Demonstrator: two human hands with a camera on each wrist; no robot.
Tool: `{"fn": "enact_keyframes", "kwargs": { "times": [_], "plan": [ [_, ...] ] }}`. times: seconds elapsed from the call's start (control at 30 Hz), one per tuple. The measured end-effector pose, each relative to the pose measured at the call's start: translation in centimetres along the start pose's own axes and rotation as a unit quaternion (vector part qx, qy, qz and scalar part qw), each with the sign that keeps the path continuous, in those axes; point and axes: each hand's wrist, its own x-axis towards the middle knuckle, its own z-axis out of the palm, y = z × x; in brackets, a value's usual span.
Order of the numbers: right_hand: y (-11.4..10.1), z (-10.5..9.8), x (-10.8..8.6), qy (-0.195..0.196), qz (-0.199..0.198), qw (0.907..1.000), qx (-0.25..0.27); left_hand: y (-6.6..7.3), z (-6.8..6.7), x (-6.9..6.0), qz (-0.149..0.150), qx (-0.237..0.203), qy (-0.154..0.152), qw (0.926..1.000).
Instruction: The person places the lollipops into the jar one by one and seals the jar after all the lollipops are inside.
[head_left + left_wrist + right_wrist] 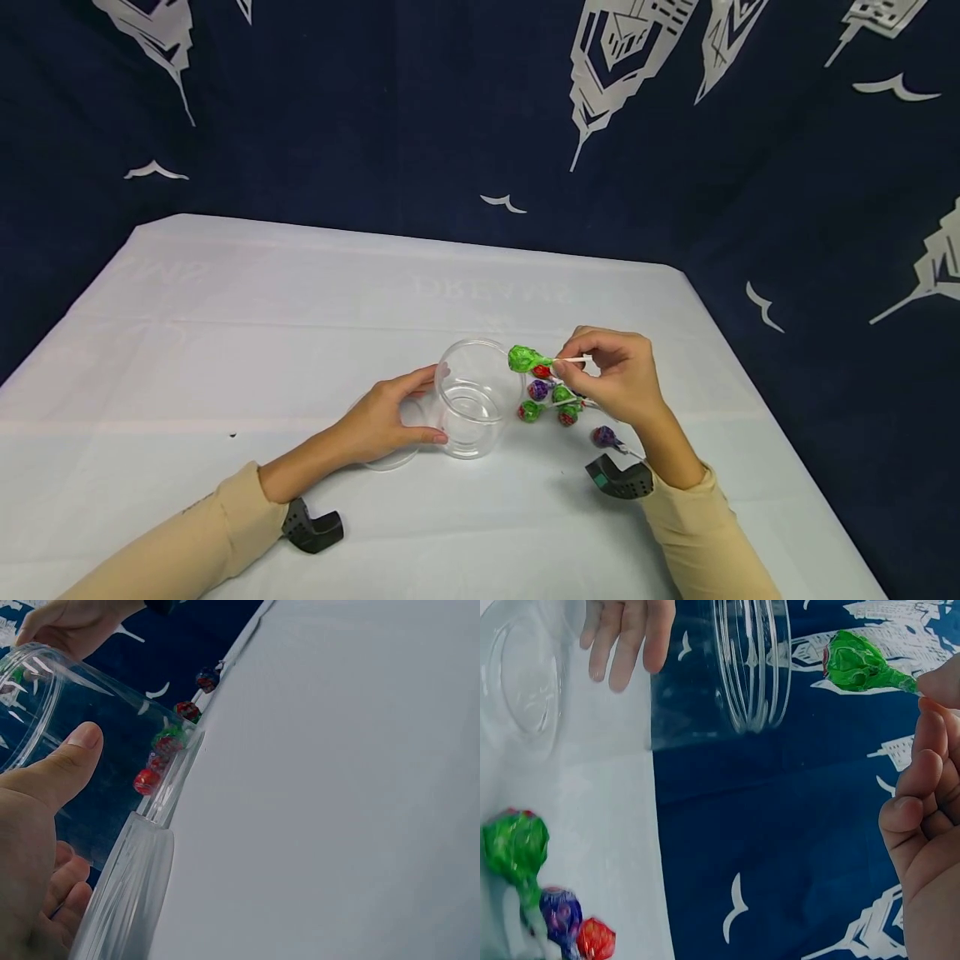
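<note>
My right hand [615,375] pinches the white stick of a green-wrapped lollipop [528,359] between thumb and fingertips. The candy end points left, beside the rim of a clear jar [474,408]. That jar stands upright, open at the top, with no candy visible inside. My left hand [386,419] holds it from the left, thumb on the near side [79,750] and fingers on the far side. Partly hidden by this hand, a clear round lid [392,461] lies on the table. Several lollipops [567,415], wrapped in green, purple and red, lie right of the jar under my right hand.
A white cloth covers the table [247,367]. One purple lollipop [604,437] lies apart, nearer my right wrist. A small dark speck [232,435] is on the cloth at left. Behind hangs a dark blue curtain [360,125] with white prints.
</note>
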Motion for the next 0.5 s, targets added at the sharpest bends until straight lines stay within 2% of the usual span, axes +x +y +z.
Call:
{"fn": "enact_keyframes", "kwargs": {
  "times": [0.23,0.5],
  "plan": [
    [0.6,1.4,0.8,-0.005,0.011,0.9997,0.021,0.0,-0.1,-0.1,-0.006,-0.003,-0.005,1.0000],
    [0.8,3.2,1.9,-0.018,0.021,0.9996,0.008,0.2,-0.1,0.0,-0.001,0.011,-0.002,0.9999]
  ]
}}
